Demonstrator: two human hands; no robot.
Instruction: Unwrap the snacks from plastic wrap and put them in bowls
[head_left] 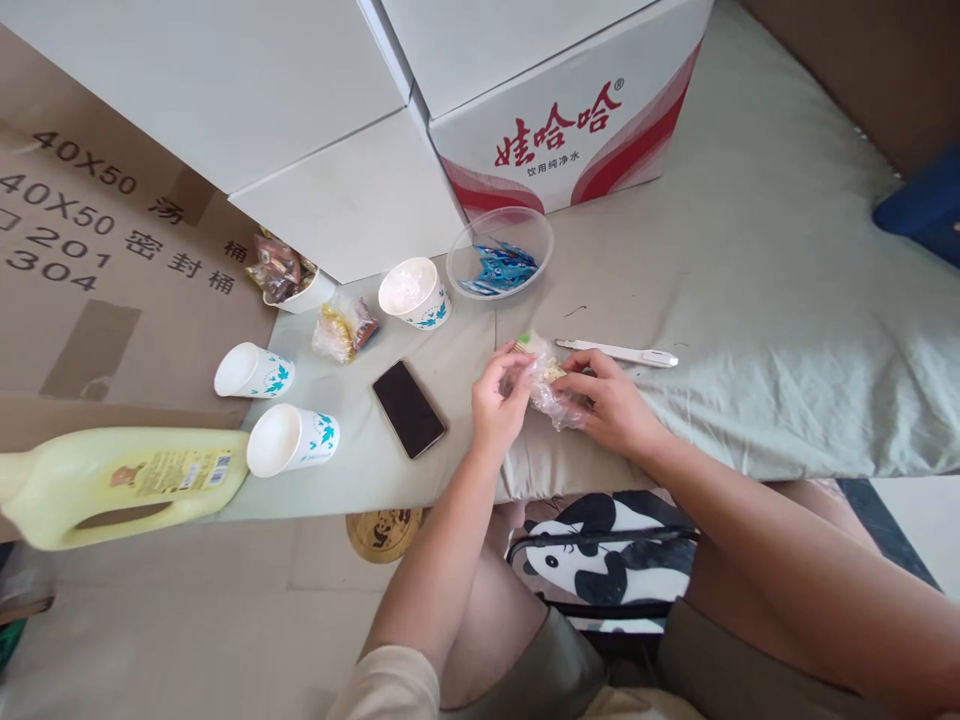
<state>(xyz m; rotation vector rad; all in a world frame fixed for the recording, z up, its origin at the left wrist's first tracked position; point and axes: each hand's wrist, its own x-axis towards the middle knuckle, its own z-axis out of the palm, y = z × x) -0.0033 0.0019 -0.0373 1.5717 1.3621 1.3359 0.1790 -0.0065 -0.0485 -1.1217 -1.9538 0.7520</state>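
Between my hands is a crinkled clear plastic bag (555,402) with small pale pieces and a bit of green inside; the contents are too small to name. My left hand (501,392) pinches the bag's left side. From the right, my right hand (606,400) grips its other side with bent fingers. Just beyond my right hand lies a white utility knife (619,352), flat on the cloth. A clear round bowl (546,240) holding blue packets (499,268) stands behind the bag. A dark-screened phone (409,408) lies left of my left hand.
White cartons (555,130) stand along the back, a brown cardboard box (112,330) at the left. Paper cups (292,442) and a wrapped snack pack (343,330) sit on the left side. A yellow jug (150,475) lies at the front-left edge. Below is a panda-print stool (607,560).
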